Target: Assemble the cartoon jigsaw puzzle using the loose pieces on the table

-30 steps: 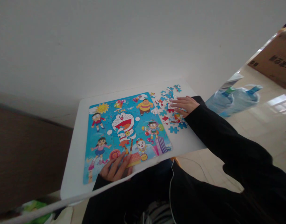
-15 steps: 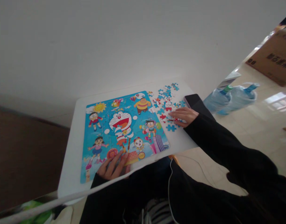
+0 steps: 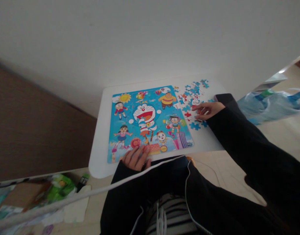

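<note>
A jigsaw puzzle (image 3: 130, 124) with blue cartoon artwork lies flat on a small white table (image 3: 99, 143). My left hand (image 3: 136, 157) rests on its near edge, fingers stretched out and nothing gripped. To the right of the board, loose puzzle pieces (image 3: 195, 125) are scattered in blue, white and red. Over their near part hovers my right hand (image 3: 207, 110), index finger and thumb apart, fingertips at the red and white pieces. Whether it touches one is hard to make out.
A dark phone (image 3: 228, 99) lies right of the loose pieces. A white cable (image 3: 115, 186) crosses in front of me. Large water bottles (image 3: 275, 104) stand on the floor at right; a green bag (image 3: 60, 187) and clutter lie at lower left. A wall rises behind the table.
The camera view has shifted, so the table appears further right. My right hand has lifted its fingers apart over the loose pieces; my left hand stays at the board's near edge.
</note>
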A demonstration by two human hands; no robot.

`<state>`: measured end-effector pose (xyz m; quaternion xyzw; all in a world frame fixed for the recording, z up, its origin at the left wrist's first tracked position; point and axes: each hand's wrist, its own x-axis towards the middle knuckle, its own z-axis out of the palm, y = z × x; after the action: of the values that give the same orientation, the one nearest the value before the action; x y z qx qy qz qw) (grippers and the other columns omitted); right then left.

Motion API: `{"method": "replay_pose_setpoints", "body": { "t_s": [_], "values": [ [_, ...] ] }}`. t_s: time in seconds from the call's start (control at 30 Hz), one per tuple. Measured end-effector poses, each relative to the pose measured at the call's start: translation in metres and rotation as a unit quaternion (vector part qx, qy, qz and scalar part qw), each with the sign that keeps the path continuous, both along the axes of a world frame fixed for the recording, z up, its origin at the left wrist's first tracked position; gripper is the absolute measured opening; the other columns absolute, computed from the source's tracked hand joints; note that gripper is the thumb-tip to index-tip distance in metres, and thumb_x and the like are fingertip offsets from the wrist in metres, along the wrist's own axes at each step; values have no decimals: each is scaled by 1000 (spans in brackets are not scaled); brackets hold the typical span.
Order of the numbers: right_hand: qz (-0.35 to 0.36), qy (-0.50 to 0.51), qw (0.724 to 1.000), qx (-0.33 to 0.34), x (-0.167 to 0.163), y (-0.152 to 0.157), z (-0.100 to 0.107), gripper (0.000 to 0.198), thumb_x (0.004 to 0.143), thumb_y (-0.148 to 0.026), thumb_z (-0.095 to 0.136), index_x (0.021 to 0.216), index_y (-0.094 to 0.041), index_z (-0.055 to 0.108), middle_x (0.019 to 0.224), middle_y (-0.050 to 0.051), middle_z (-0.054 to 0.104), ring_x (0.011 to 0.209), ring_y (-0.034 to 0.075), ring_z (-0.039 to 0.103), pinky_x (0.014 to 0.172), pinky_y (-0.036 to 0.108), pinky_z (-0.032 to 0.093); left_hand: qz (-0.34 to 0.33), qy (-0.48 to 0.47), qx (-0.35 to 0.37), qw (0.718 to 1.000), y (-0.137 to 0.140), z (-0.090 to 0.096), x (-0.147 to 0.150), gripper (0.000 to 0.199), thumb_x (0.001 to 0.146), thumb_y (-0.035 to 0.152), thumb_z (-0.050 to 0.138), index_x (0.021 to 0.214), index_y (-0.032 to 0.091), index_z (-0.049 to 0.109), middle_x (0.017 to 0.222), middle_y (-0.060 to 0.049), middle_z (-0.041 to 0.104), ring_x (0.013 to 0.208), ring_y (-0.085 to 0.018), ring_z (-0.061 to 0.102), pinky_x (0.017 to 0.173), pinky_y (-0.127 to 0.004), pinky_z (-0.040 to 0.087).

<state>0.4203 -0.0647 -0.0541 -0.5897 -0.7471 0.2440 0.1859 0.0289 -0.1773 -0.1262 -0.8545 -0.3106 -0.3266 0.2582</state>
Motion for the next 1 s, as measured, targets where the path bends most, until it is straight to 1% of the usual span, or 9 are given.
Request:
{"method": "replay_pose_setpoints", "body": {
  "t_s": [0.1, 0.2, 0.3, 0.43, 0.5, 0.57, 0.7, 0.83, 1.0],
  "values": [
    [-22, 105, 994, 10, -13, -12, 13, 36, 68, -49, 70, 93, -23, 72, 73, 3, 70, 59, 17, 66, 53, 28, 57, 27, -18, -36, 999, -8, 3, 2, 37, 81, 34, 59, 116, 21, 61, 98, -4, 72, 85, -20, 65, 76, -31, 47],
    [-55, 204, 976, 54, -47, -25, 21, 26, 68, -45, 74, 85, -25, 72, 74, 1, 71, 63, 16, 67, 58, 27, 59, 66, -70, -97, 991, -19, 5, 12, 32, 83, 29, 59, 114, 21, 62, 102, -6, 71, 92, -22, 64, 83, -35, 46],
    [-44, 307, 950, 19, -97, -37, 20, 22, 65, -39, 77, 80, -23, 71, 74, 1, 71, 61, 15, 67, 58, 26, 58, 88, -123, -135, 979, -24, 3, 22, 27, 84, 26, 58, 110, 21, 63, 103, -7, 71, 97, -23, 62, 87, -38, 44],
    [-22, 371, 927, -51, -158, -42, 1, 24, 64, -42, 76, 74, -22, 69, 66, 0, 69, 55, 14, 65, 52, 26, 58, 76, -176, -92, 977, -21, -3, 28, 26, 87, 28, 51, 108, 21, 65, 98, -5, 71, 93, -22, 62, 84, -37, 44],
    [-11, 365, 930, -42, -176, -41, -12, 27, 62, -47, 75, 71, -23, 69, 66, 0, 69, 53, 14, 64, 48, 25, 56, 74, -185, -89, 976, -20, -3, 30, 28, 87, 29, 50, 109, 22, 65, 98, -5, 71, 93, -22, 62, 85, -36, 44],
    [9, 332, 943, -25, -185, -39, -23, 27, 63, -48, 73, 70, -23, 69, 69, 1, 70, 53, 14, 65, 47, 25, 56, 85, -177, -114, 974, -21, 1, 30, 28, 86, 29, 51, 110, 21, 64, 100, -6, 71, 95, -22, 62, 87, -37, 44],
    [48, 264, 963, -37, -182, -36, -35, 19, 68, -42, 70, 72, -24, 70, 71, 1, 70, 56, 14, 66, 51, 25, 58, 116, -146, -185, 965, -25, 14, 31, 29, 86, 28, 54, 111, 19, 64, 109, -8, 69, 102, -23, 61, 91, -38, 44],
    [82, 233, 968, -41, -174, -33, -38, 20, 70, -38, 68, 80, -22, 73, 77, 2, 71, 59, 13, 66, 54, 23, 57, 112, -136, -189, 966, -24, 20, 32, 31, 85, 28, 57, 112, 16, 64, 112, -10, 68, 104, -25, 61, 90, -38, 45],
    [190, 167, 967, 39, -171, -30, -33, 24, 73, -35, 65, 89, -20, 73, 93, 6, 70, 59, 11, 65, 54, 22, 53, 110, -134, -194, 966, -23, 19, 31, 32, 85, 29, 59, 114, 17, 63, 113, -10, 68, 105, -25, 61, 90, -38, 45]
  ]
}}
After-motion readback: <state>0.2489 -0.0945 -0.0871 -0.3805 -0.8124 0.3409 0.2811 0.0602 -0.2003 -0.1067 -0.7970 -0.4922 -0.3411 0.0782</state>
